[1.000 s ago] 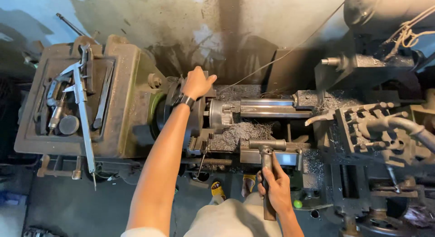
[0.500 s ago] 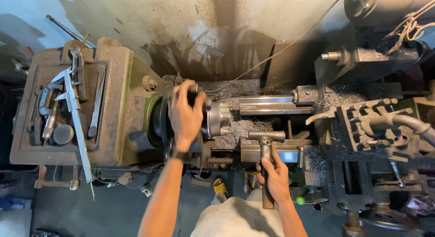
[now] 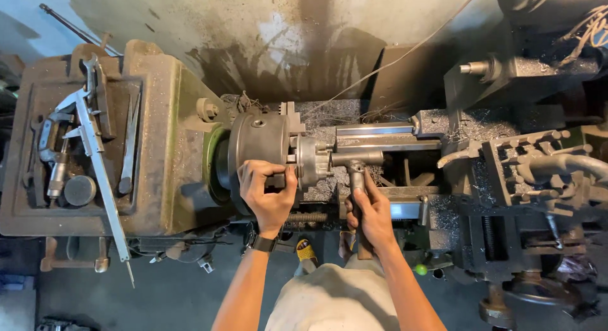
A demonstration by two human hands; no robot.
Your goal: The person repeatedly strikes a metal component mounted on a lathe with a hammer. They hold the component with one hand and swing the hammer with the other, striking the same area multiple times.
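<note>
A worn metal lathe fills the view. My left hand (image 3: 267, 193) grips the near rim of the dark round chuck (image 3: 256, 144), fingers curled over its edge. A grey cylindrical workpiece (image 3: 315, 160) sticks out of the chuck to the right. My right hand (image 3: 370, 214) is wrapped around the shaft of a metal hammer (image 3: 356, 173), whose head sits right next to the workpiece's end. A black watch is on my left wrist.
The headstock (image 3: 158, 154) at left carries a tray with a large caliper (image 3: 98, 157), wrenches and a round weight. Metal chips lie on the bed (image 3: 380, 138). The tool post and carriage (image 3: 525, 163) stand at right. My yellow sandal (image 3: 306, 249) shows on the floor below.
My left hand came off the top of the chuck and down to its near rim. My right hand raised the hammer toward the workpiece. The camera moved closer.
</note>
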